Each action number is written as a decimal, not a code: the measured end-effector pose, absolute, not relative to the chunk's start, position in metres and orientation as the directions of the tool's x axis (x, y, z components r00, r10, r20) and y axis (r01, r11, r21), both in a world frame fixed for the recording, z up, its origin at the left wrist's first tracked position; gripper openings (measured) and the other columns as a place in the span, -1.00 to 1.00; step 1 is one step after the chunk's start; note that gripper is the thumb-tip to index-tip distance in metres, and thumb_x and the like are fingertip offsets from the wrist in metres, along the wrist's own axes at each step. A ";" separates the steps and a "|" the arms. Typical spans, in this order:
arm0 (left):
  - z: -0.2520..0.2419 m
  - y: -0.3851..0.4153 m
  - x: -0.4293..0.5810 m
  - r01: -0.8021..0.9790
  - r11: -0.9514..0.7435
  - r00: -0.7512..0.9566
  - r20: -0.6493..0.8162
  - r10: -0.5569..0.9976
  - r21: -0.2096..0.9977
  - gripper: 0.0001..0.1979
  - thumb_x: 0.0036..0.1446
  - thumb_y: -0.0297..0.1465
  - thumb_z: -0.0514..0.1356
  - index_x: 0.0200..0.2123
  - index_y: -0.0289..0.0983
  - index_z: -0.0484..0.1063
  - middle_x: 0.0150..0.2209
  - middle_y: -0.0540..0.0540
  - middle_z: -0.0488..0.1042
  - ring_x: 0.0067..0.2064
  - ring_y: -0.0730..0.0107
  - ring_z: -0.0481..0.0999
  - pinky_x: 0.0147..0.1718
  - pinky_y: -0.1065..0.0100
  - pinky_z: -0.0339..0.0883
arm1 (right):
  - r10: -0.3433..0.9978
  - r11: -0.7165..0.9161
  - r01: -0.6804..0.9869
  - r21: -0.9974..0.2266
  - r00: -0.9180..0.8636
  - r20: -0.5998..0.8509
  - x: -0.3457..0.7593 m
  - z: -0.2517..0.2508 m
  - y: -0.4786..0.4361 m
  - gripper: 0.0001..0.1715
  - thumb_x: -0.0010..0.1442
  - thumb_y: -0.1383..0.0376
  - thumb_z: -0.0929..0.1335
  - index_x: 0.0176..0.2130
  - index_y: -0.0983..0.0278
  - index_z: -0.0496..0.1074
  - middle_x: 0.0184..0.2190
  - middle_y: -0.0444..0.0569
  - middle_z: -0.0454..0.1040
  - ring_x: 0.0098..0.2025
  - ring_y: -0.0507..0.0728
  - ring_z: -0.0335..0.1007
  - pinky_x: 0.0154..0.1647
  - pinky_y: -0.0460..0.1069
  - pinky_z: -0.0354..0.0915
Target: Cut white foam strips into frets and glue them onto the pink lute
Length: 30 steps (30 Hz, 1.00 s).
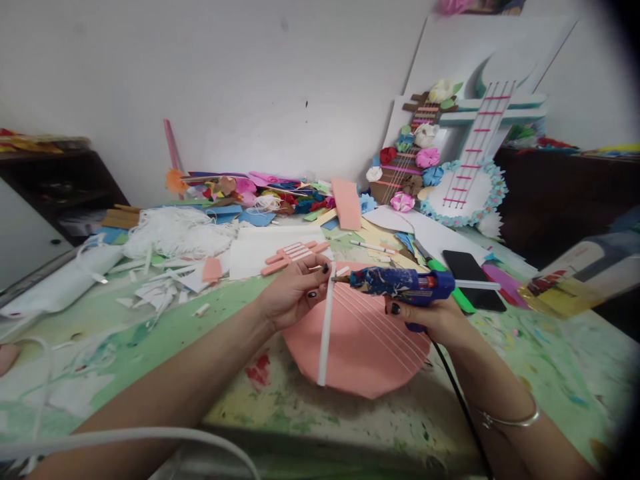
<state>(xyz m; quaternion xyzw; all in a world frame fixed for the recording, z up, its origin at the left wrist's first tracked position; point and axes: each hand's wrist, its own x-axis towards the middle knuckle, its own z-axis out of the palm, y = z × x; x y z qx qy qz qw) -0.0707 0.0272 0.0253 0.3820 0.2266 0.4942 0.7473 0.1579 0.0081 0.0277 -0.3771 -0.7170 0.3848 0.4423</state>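
Observation:
My right hand [433,320] is wrapped round the handle of a blue hot glue gun [400,283], a white glue stick poking out of its back. Its nozzle points left and meets, or nearly meets, the upper part of a white strip [327,333]. My left hand [297,288] pinches that strip near its top end. Below both hands lies a pink craft guitar [360,360], its round body strung with thin white lines. Its pink headstock [295,257] with white bars shows beyond my left hand. The gun covers part of the guitar's neck.
Paper scraps [167,287] and a heap of white string [175,233] lie to the left. A black phone [473,280] and a bottle of yellow liquid [575,273] are on the right. Two decorated craft guitars [470,193] lean at the back. The gun's black cord [457,393] runs toward me.

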 end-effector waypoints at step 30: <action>0.022 0.029 -0.070 -0.669 0.306 0.462 0.057 0.885 0.677 -0.86 -0.08 -0.59 0.31 -0.42 -0.38 0.39 -0.56 0.01 0.34 -0.62 0.71 0.27 -0.70 0.71 0.15 | 0.964 0.074 0.159 -0.984 -0.265 0.030 0.157 0.023 0.007 -0.56 -0.30 0.05 0.53 -0.49 0.31 0.48 -0.66 -0.13 0.36 -0.62 -0.01 0.18 -0.64 -0.11 0.18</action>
